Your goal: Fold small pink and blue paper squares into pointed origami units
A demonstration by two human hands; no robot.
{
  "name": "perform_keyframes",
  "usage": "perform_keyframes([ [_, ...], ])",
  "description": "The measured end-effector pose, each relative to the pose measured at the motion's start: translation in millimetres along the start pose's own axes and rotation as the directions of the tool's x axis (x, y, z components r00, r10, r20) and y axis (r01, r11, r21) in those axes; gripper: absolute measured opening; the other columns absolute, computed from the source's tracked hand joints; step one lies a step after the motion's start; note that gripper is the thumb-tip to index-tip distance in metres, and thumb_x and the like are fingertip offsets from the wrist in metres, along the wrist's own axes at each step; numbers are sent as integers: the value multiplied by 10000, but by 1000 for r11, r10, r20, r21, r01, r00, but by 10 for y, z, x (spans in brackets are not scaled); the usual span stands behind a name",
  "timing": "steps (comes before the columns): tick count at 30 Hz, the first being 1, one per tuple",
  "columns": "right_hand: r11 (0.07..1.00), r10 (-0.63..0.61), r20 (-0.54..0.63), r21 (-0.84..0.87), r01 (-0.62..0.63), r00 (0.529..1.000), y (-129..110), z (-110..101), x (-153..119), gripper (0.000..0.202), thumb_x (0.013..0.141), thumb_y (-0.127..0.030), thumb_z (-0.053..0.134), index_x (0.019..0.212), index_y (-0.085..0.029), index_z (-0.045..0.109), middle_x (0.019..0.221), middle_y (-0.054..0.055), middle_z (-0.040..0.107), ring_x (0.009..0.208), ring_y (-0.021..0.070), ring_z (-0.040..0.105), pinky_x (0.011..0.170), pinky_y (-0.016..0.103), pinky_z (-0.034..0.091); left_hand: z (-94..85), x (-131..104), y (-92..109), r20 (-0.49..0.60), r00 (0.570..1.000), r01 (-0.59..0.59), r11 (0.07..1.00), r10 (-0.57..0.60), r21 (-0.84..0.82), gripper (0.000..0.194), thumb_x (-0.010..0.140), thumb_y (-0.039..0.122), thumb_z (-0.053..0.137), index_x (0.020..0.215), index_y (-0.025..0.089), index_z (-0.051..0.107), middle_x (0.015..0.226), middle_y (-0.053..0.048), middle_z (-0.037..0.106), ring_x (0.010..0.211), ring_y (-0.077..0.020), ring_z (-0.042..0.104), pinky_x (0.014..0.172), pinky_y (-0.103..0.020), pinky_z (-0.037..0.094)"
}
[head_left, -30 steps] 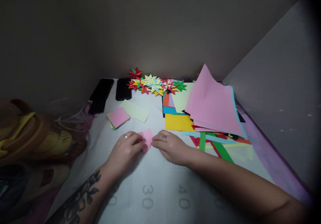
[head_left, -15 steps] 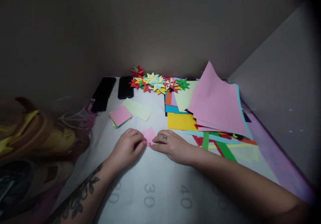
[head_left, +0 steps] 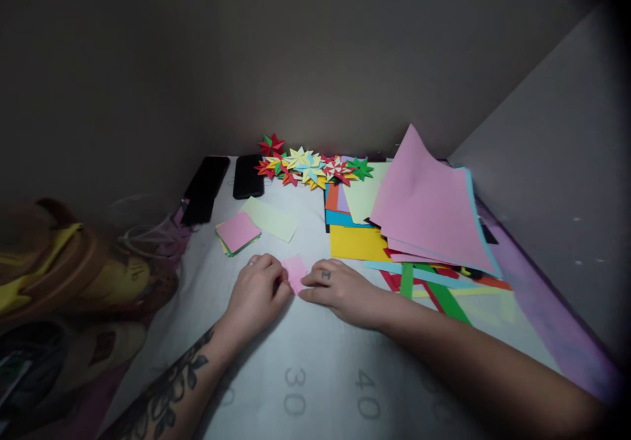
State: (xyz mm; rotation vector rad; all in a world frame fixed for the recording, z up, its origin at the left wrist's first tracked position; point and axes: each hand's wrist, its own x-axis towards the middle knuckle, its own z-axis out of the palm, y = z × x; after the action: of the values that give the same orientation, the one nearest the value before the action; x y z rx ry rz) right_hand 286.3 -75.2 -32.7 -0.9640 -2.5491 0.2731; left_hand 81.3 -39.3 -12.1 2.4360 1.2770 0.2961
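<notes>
Well, I see pink paper (head_left: pixel 294 271) mid-frame, far edge facing the frame's top, a bit tipped; I can't tell its long way. My left hand (head_left: pixel 260 290) pinches one side; my right hand (head_left: pixel 342 293) touches the other, grip tightness unclear. White surface (head_left: pixel 328 354), gray wall (head_left: pixel 305 58) above.
</notes>
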Motion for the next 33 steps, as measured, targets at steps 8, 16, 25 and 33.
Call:
perform_keyframes([
  [8, 999, 34, 19, 7, -34, 999, 0, 30, -15, 344, 894, -95, 447, 1186, -216, 581, 1011, 53, 676, 907, 188, 484, 785, 328, 392, 24, -6, -4, -22, 1000, -10, 1000, 10, 13, 120, 796, 188, 470, 724, 184, 566, 803, -55, 550, 819, -215, 494, 742, -347, 393],
  [16, 998, 1, 67, -55, 2, 998, 1, 29, -12, 314, 898, -139, 477, 1163, -258, 599, 982, 52, 657, 891, 190, 463, 770, 332, 369, 19, -1, -1, -44, 999, -6, 1000, 5, -25, 125, 792, 197, 486, 698, 189, 568, 770, -50, 551, 793, -214, 504, 736, -355, 404],
  [25, 986, -35, 185, -152, 64, 982, -46, -22, 21, 364, 867, -95, 471, 1207, -194, 555, 962, 95, 637, 877, 218, 464, 735, 357, 360, 49, -12, 25, -62, 998, 31, 1000, -31, 2, 111, 776, 172, 492, 670, 193, 517, 758, -48, 556, 782, -217, 504, 727, -360, 401],
  [33, 980, 49, 193, -196, -10, 980, -118, 3, 71, 466, 825, -117, 535, 1274, -234, 501, 1020, 97, 595, 898, 235, 459, 756, 379, 358, 50, -53, -71, -98, 994, 38, 991, -51, -131, 121, 754, 121, 498, 850, 195, 495, 841, -48, 568, 821, -221, 508, 720, -349, 408],
])
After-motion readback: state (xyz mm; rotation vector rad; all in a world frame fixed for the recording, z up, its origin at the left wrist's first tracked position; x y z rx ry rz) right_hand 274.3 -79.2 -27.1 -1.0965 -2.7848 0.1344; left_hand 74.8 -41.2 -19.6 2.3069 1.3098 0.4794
